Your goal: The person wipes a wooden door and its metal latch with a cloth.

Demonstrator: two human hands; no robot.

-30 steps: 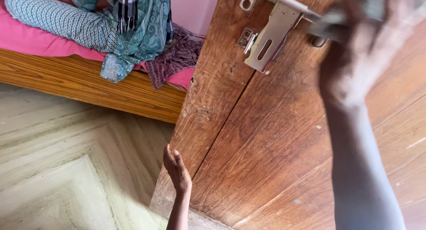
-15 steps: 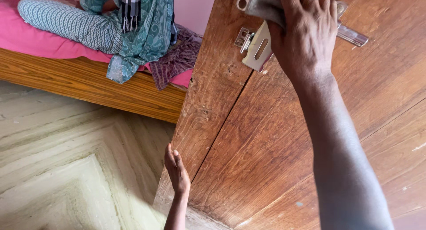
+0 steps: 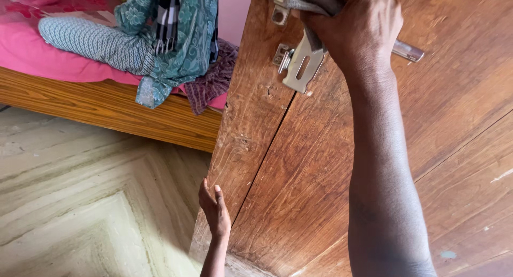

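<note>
Grey cloth (image 3: pixel 312 0) is bunched under the right hand (image 3: pixel 355 28) at about one o'clock in the view, pressed onto the steel sliding bolt latch (image 3: pixel 299 63) of a brown wooden door (image 3: pixel 320 165). That hand's fingers are curled closed over the cloth, and the forearm runs down from it toward five o'clock. The latch's flat slotted plate hangs tilted just below and left of the knuckles, and the round end of the bolt rod (image 3: pixel 409 51) sticks out to the right of the wrist, toward two o'clock. The left hand (image 3: pixel 215 212) sits low at six o'clock, open with fingers straight and together, its palm laid flat against the door's edge near the bottom, holding nothing. Beyond the door edge, toward ten o'clock, another person in teal patterned clothing (image 3: pixel 176 36) sits on a wooden-framed bed (image 3: pixel 107 103) with a pink sheet (image 3: pixel 32 55), above the pale streaked stone floor (image 3: pixel 91 202) at eight o'clock.
</note>
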